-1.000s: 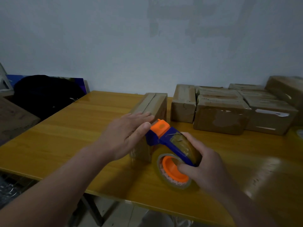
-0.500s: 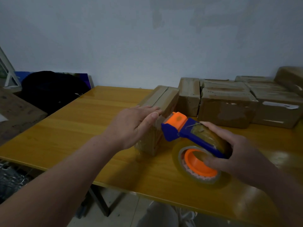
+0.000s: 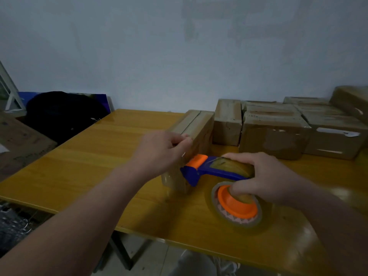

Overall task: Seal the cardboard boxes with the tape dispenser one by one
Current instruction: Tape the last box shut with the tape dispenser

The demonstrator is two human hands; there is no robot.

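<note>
1. A box (image 3: 200, 124) stands on the glossy yellow tabletop (image 3: 95, 156), before a pale wall (image 3: 179, 56).
2. The left hand (image 3: 161, 151) has its grip curled over the box.
3. The right hand (image 3: 265, 176) has its grip wrapped round the tape dispenser (image 3: 209, 170), which touches the box.

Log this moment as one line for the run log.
left hand: holds box | right hand: grips dispenser | dispenser head: at box's near face | other boxes: behind, on table
</note>
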